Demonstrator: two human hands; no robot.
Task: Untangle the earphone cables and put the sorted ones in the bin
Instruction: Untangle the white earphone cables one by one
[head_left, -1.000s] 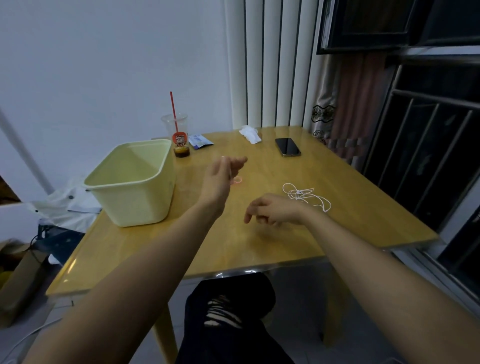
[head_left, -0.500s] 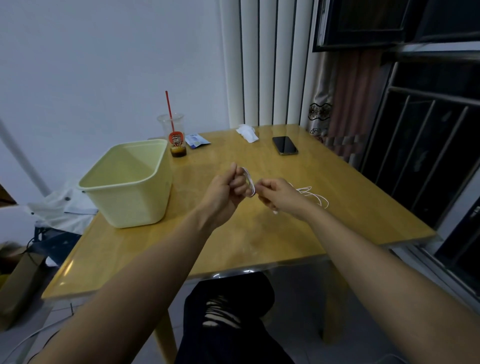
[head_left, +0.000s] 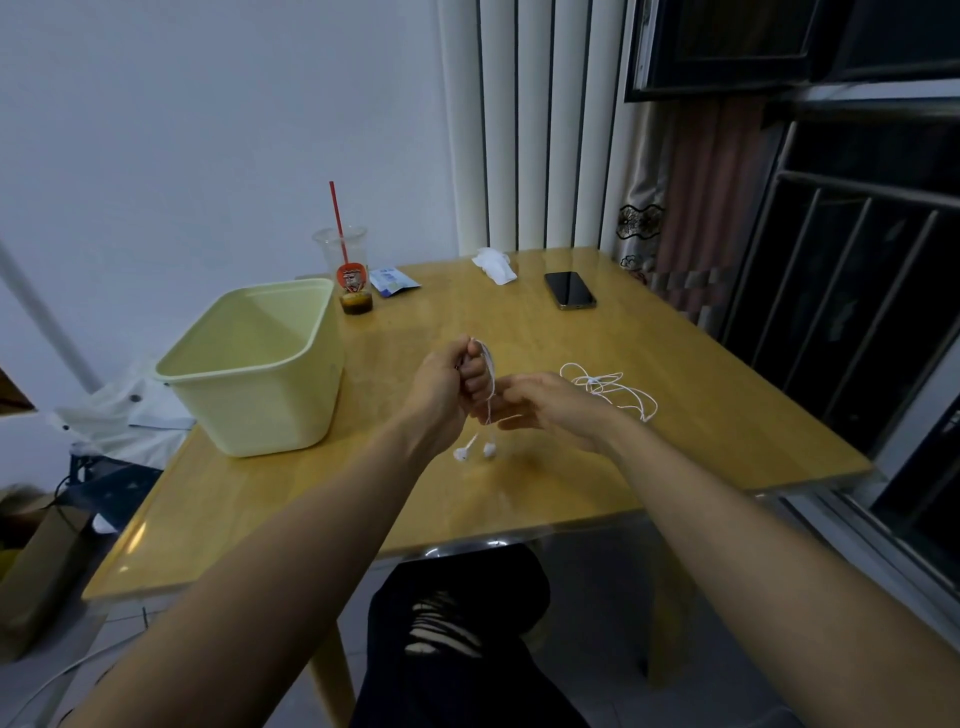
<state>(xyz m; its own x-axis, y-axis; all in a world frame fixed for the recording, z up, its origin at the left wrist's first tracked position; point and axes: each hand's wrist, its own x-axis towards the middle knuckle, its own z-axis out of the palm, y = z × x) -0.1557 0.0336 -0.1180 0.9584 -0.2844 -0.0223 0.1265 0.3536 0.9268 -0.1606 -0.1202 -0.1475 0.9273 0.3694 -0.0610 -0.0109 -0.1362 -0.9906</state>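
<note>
Sits at a glossy yellow-brown wooden table (head_left: 519, 499), both bare forearms stretched out over it. Holds the left hand (head_left: 444, 387) raised above the middle of the tabletop, fingers curled tight into a fist round a thin white earphone cable (head_left: 489, 382). Has that cable looped over the top of the fist and running down its front, with two white earbuds (head_left: 461, 454) dangling free just below the hand, close above the wood; cannot tell whether touching it. Sets the right hand (head_left: 553, 410) just beside the left, palm turned toward it, fingers fairly straight and only loosely bent, tips at the hanging strand; cannot tell whether pinching the strand or merely touching it.

Has a second thin white earphone cable (head_left: 608, 387) lying in a loose tangle flat on the table just behind the right hand. Has a pale yellow-green rectangular plastic bin (head_left: 260, 410) standing upright on the table's left side, open top up, apart from both cables.

Further back: a clear plastic cup with a red straw (head_left: 348, 270) and a dark remnant of drink, just behind the bin; a small blue-and-white packet (head_left: 392, 280) beside the cup; a crumpled white tissue (head_left: 496, 262) near the far edge; a black smartphone (head_left: 570, 289) lying flat to the right of the tissue. Below the near table edge, a knee in black ripped trousers (head_left: 457, 623).
</note>
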